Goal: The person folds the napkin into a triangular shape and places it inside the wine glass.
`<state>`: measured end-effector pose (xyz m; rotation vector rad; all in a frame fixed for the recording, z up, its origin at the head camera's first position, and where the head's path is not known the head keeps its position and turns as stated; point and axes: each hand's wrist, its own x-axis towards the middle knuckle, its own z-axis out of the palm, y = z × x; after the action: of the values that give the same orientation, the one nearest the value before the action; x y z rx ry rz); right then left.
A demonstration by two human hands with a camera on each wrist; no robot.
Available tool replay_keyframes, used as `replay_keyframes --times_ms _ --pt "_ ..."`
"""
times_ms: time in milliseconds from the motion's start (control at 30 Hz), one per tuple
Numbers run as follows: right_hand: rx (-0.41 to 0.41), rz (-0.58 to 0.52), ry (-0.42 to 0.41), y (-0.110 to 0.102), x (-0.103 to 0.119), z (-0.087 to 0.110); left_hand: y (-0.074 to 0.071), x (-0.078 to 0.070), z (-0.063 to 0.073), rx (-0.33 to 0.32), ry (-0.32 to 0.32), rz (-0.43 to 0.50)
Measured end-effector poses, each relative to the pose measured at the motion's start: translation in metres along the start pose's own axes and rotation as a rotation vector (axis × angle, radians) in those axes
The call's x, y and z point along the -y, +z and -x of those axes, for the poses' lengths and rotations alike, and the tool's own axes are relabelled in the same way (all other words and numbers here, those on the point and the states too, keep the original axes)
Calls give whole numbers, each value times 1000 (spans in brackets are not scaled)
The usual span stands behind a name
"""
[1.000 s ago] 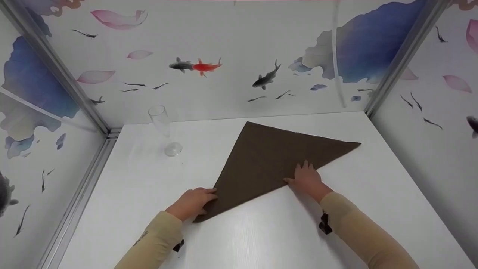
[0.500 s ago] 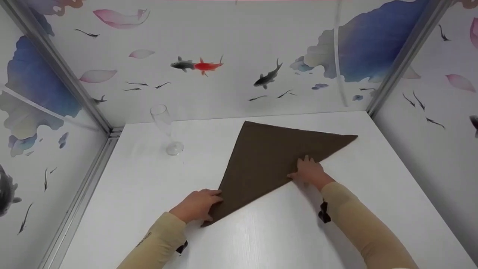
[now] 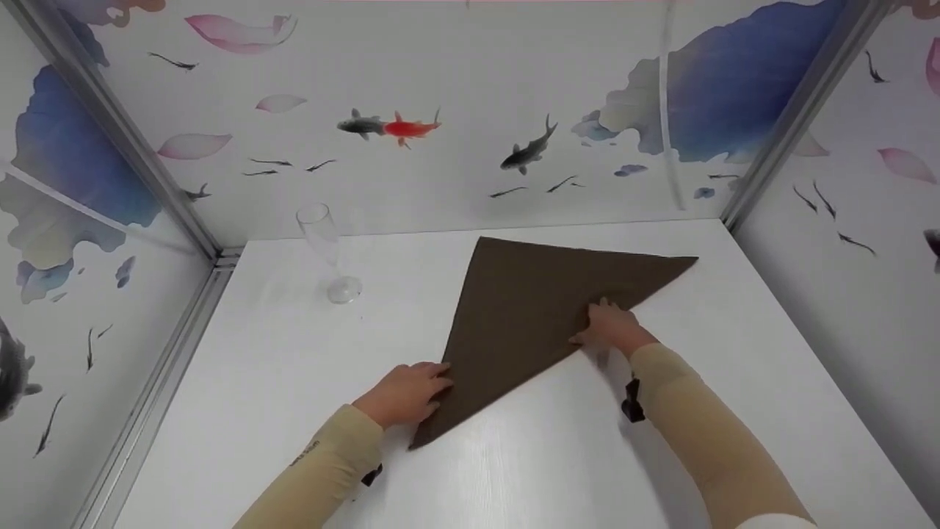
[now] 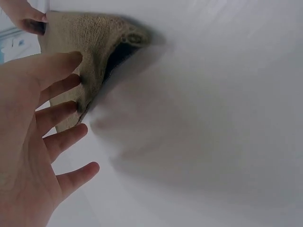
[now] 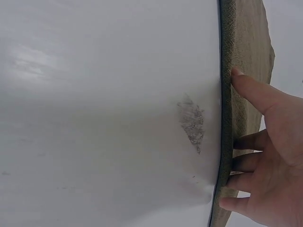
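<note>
A brown cloth napkin (image 3: pixel 514 308), folded into a triangle, lies on the white table with its long folded edge slanting toward the person. My left hand (image 3: pixel 404 393) touches its left edge near the lower corner, fingertips on the fabric. In the left wrist view that hand (image 4: pixel 38 118) has its fingers spread, and the cloth corner (image 4: pixel 90 38) beside it lifts slightly with a dark gap beneath. Midway along the folded edge, my right hand (image 3: pixel 613 327) rests on the napkin. The right wrist view shows its extended fingers (image 5: pixel 251 92) lying against the cloth.
An upright clear champagne flute (image 3: pixel 344 289) stands at the back left of the white table (image 3: pixel 514 470). Walls printed with fish and petals (image 3: pixel 440 184) enclose the back and both sides. A dark scuff mark (image 5: pixel 191 123) shows on the tabletop beside the folded edge.
The napkin has turned counterclockwise: its right tip moved away from the person and its lower tip moved right. The left hand shifted right and the right hand slightly up along with it.
</note>
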<state>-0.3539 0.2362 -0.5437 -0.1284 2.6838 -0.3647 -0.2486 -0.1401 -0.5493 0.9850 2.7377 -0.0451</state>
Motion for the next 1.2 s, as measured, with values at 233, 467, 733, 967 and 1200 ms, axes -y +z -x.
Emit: replay_keyframes --times_ms 233,467,733,967,1200 --pt "17 -2 -9 -4 -3 -7 -4 5 -25 -29 -9 -55" --pt "31 -11 -17 -7 -3 -9 -7 9 -49 0 -77 -31" --pt "67 -65 -22 -12 -4 -10 -21 14 -70 20 -98 -59" --pt "83 -74 -26 -13 -12 -12 -25 10 -79 47 -97 -48" --pt "59 -92 -32 -11 -32 -15 -24 6 -84 74 -83 -48"
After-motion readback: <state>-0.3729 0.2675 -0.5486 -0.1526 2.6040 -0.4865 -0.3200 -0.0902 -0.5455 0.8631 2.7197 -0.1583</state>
